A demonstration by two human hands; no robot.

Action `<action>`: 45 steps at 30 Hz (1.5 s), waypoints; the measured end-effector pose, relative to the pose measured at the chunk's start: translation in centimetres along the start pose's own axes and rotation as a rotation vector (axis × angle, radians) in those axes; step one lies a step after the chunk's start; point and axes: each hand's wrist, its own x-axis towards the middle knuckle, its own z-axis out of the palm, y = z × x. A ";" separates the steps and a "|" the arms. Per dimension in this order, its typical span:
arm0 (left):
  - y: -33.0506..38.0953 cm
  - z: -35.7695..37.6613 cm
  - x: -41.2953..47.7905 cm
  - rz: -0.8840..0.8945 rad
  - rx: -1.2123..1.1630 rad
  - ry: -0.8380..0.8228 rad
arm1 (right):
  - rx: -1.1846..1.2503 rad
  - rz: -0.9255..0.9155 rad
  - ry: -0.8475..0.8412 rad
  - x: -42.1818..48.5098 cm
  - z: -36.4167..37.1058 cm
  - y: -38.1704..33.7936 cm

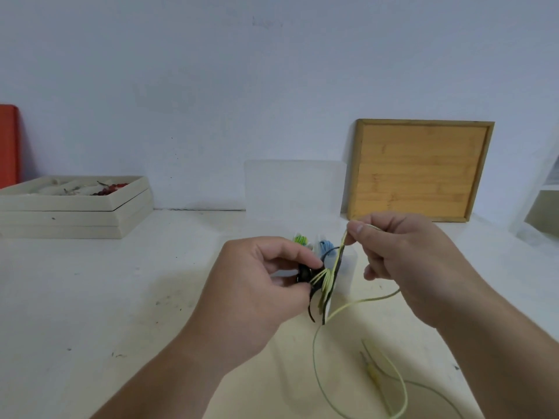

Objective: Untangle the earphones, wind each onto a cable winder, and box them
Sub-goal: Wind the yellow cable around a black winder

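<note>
My left hand (260, 285) pinches a black cable winder (305, 274) above the white table. Several turns of a yellow-green earphone cable (328, 279) lie wrapped round it. My right hand (405, 261) pinches the same cable between thumb and forefinger, up and to the right of the winder. The rest of the cable (363, 300) loops down onto the table, and its jack plug (373, 371) lies near the front edge. Behind my hands stands a clear plastic box (344, 276) with its lid (295, 186) raised; a green wound earphone (300, 238) and a blue one (327, 245) sit inside.
A stack of beige trays (75, 210) with small items stands at the back left, beside a red object (9, 146). A wooden board (419, 170) leans on the wall at the back right. A white rack (541, 201) is at the far right.
</note>
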 end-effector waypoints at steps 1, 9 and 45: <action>0.0 0.0 0.0 -0.002 -0.029 0.002 | -0.007 0.010 -0.001 0.1 0.2 0.2; 0.2 -0.4 0.4 -0.002 -0.201 0.169 | -0.174 0.095 -0.226 -0.3 2.3 1.4; -0.2 -0.2 -0.2 0.011 0.210 -0.002 | -0.399 -0.195 0.050 -0.9 -0.3 -1.3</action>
